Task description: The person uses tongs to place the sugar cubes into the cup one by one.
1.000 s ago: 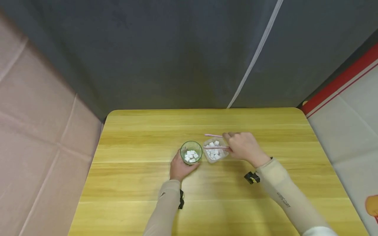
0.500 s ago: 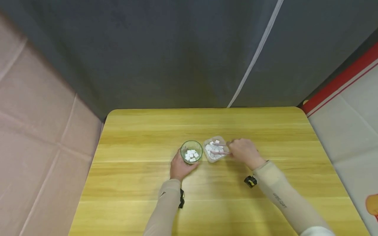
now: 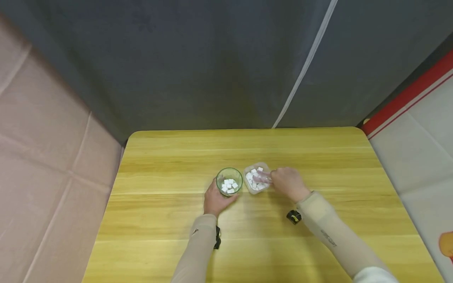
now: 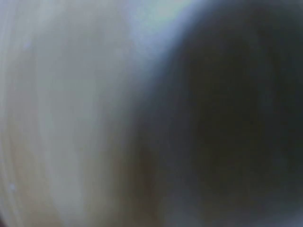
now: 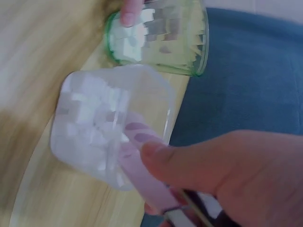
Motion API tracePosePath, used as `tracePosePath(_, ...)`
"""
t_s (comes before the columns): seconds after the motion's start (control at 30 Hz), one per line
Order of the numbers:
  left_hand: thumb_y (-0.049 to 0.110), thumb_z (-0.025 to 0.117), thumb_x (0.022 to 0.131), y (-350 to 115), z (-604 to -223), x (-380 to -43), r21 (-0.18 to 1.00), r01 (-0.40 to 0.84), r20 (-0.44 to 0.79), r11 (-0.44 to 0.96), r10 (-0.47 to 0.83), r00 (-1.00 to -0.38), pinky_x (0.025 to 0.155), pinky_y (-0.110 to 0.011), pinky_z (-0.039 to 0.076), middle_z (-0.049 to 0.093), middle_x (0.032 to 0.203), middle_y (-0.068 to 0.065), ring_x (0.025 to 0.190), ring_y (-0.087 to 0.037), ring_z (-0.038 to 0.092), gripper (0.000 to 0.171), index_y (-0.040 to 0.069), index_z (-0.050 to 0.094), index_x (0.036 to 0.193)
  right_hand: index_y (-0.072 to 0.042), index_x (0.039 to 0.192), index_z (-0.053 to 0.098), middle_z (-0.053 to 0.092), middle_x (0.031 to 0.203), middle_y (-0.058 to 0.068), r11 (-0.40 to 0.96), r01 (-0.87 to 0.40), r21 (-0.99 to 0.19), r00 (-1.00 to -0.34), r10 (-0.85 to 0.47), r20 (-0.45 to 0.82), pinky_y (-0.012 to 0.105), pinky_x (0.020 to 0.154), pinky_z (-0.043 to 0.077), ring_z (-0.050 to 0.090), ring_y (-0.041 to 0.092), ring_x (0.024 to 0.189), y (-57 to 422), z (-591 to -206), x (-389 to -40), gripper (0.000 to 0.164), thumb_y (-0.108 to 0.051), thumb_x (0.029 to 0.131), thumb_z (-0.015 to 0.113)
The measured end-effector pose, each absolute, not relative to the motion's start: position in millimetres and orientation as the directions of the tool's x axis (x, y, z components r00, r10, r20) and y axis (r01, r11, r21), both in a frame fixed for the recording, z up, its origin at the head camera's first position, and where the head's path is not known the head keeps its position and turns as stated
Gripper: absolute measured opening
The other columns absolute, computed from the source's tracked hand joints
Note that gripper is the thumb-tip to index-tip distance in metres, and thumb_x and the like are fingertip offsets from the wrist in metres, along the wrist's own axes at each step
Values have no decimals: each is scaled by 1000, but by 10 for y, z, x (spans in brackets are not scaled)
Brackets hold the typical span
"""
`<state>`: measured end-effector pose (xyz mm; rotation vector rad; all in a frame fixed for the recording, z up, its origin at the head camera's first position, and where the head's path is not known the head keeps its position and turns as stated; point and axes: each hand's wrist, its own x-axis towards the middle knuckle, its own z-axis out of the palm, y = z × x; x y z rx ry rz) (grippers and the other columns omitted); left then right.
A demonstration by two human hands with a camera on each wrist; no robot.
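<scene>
My left hand [image 3: 214, 199] is wrapped around a green-tinted glass [image 5: 165, 47] that stands upright on the table, with several white cubes [image 3: 229, 186] inside. Right beside the glass is a small clear plastic container [image 5: 147, 87] holding many white cubes [image 5: 87, 111]. From its right side, my right hand [image 3: 290, 183] grips a pair of pink tongs [image 5: 147, 182] between thumb and fingers. The tongs' arms reach down into the container among the cubes; the right wrist view shows their tips only blurrily through the wall.
The wooden table [image 3: 170, 165] reaches a dark grey curtain [image 3: 194, 78] at its far edge. A pinkish padded wall [image 3: 56, 165] rises on the left. On the right is a white panel with a red stripe [image 3: 407, 94]. The left wrist view is dark and blurred.
The tongs have gone down from above the container into the cubes, and their arms have drawn closer together. My right hand has shifted slightly left. The left hand and glass have stayed put.
</scene>
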<state>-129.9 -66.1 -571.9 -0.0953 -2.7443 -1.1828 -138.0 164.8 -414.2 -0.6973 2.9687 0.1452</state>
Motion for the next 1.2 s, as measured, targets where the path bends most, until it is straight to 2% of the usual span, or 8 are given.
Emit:
tracePosePath(0.17,54,78,56,-669,-5725,-1310,718,119,166,685,-3,-986,89,-46,47,59,116,-8,106,-27,56,90,14,43,128,-1,69,58,48,56,3,931,-363,-33,-901,-360,-241,22,42,44,46,14,49,1631,-4133,-1441,23,-20,78,68)
tracePosePath(0.33,55,78,56,-666,-5736,-1312,716,107,160,690,-12,-987,88,-45,48,59,115,-8,105,-27,56,89,14,43,128,-1,71,58,49,59,3,956,-251,-149,-911,-286,-298,21,44,43,46,14,51,1648,-4139,-1444,17,-14,79,66)
tracePosePath(0.73,55,78,56,-659,-5753,-1305,709,117,175,695,-13,-985,87,-45,48,59,114,-8,104,-28,57,90,13,43,127,-2,77,66,52,59,1,948,-233,-216,-937,-279,-211,21,46,40,44,13,51,1759,-4224,-1376,13,-15,79,67)
tracePosePath(0.9,54,78,55,-656,-5764,-1303,710,129,191,693,-13,-982,86,-44,49,60,113,-8,103,-27,58,88,13,44,126,-2,78,65,53,60,2,956,-240,-169,-940,-272,-204,24,45,42,45,14,51,1741,-4225,-1359,19,-21,80,67)
tracePosePath(1.03,54,79,55,-654,-5763,-1299,716,133,195,686,-13,-981,86,-44,49,60,113,-9,103,-28,58,89,13,44,126,-2,76,64,54,59,4,962,-269,-48,-945,-273,-182,25,41,43,46,15,49,1639,-4251,-1336,25,-26,79,68)
tracePosePath(1.2,55,79,54,-649,-5757,-1291,726,117,181,677,-25,-983,87,-46,48,59,114,-9,104,-28,57,92,13,43,127,-3,61,58,50,51,3,955,-282,93,-954,-268,-138,23,34,39,44,13,42,1448,-4257,-1284,33,-30,79,68)
